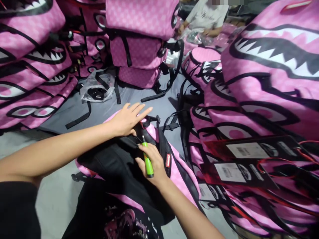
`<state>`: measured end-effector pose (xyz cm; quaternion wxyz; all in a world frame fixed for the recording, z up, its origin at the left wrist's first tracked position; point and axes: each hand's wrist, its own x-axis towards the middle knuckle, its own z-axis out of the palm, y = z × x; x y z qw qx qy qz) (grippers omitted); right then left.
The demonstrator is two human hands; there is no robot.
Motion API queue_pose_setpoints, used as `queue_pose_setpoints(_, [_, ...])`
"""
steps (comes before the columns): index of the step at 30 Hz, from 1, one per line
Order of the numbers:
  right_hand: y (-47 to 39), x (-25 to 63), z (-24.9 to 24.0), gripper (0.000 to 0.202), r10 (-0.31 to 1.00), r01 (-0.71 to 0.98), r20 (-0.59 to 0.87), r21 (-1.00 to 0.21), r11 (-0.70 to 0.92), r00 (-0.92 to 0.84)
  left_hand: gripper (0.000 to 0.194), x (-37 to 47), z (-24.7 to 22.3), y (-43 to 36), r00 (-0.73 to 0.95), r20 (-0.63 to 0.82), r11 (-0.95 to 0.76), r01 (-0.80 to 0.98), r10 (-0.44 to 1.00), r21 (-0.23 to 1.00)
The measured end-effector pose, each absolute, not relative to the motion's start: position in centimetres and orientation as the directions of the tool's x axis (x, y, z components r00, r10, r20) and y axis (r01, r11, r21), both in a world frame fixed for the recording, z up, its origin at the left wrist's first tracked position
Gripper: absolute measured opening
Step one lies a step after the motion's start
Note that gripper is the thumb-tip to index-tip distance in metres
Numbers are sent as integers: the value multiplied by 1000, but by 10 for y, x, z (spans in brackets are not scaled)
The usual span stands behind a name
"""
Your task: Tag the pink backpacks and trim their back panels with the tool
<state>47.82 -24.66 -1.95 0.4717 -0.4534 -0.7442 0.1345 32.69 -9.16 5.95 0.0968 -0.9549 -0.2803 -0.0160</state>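
A black and pink backpack point(119, 159) lies in front of me, its black side up, with a small red label on a strap. My left hand point(128, 119) rests on its far end, fingers spread, holding nothing. In my right hand point(156, 162) is a bright green pen-like tool point(147, 159), held between thumb and fingers with its dark, thin tip pointing away from me. The tip is just above or against the black fabric; which one I cannot tell.
Pink shark-face backpacks point(139, 49) are stacked at the back, left and right. Tags with barcodes point(229, 171) hang at the right. A clear plastic bag point(97, 89) lies on the grey table point(159, 108). Another person point(206, 16) sits at the far side.
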Motion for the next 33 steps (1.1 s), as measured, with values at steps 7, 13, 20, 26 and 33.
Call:
queue_pose_setpoints(7, [-227,485,-20,34,938,333,324,-904,269,124,129,337,45,-99,832,55,-798,546,552,-254])
queue_pose_setpoints(13, [-212,506,6,18,980,536,198,-825,179,-23,100,342,44,-98,811,33,-786,575,584,-228])
queue_pose_setpoints(20, [-186,515,27,22,962,631,38,-748,207,-271,99,346,48,-102,716,-57,-710,674,696,-205])
queue_pose_setpoints(26, [-187,519,22,25,930,643,120,-691,330,-349,102,345,54,-95,709,-142,-720,658,691,-221])
queue_pose_setpoints(33, [-178,517,18,24,897,619,172,-670,410,-408,95,342,46,-89,719,-131,-727,650,683,-222])
